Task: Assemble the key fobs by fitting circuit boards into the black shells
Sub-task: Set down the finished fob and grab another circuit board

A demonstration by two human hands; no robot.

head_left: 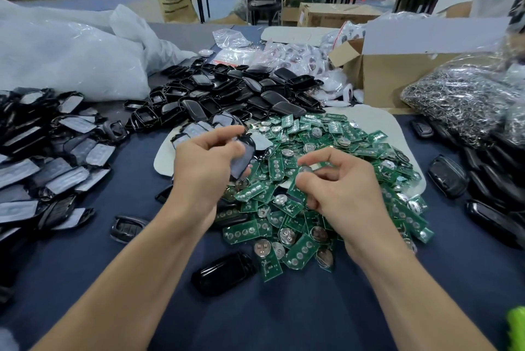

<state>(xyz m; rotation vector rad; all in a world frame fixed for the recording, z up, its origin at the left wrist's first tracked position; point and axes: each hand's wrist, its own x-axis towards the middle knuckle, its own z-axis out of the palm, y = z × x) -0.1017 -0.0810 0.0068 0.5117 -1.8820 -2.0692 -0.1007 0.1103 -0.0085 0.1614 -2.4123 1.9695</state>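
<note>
- Your left hand [204,163]: fingers curled round a black shell [245,156], held up just over the left edge of the board pile [341,137]. The shell's lower part looks grey, but it is blurred.
- Your right hand [343,191]: thumb and fingertips pinch a circuit board [312,168] just above the pile. It is motion-blurred, so I can't tell which way it faces.
- Hands are near each other. The shell and board are apart, and the board is not yet in the shell.
- The board pile is green boards with round silver cells, heaped on a white mat [380,120] mid-bench.
- A shell heap [227,95] of glossy black shells sits right behind the pile, touching its far edge.
- Grey-faced shells [56,151] are stacked along the left side.
- The right-side shells [494,194] are more black ones at the bench edge.
- One loose shell [224,274] lies between your forearms, just beside the pile's near corner.
- An open cardboard box [397,78] is back right, with a bag of metal rings [460,100] in front of it.
- A white plastic bag [71,61] is back left.
- The bench [284,316] has a dark blue cover.
</note>
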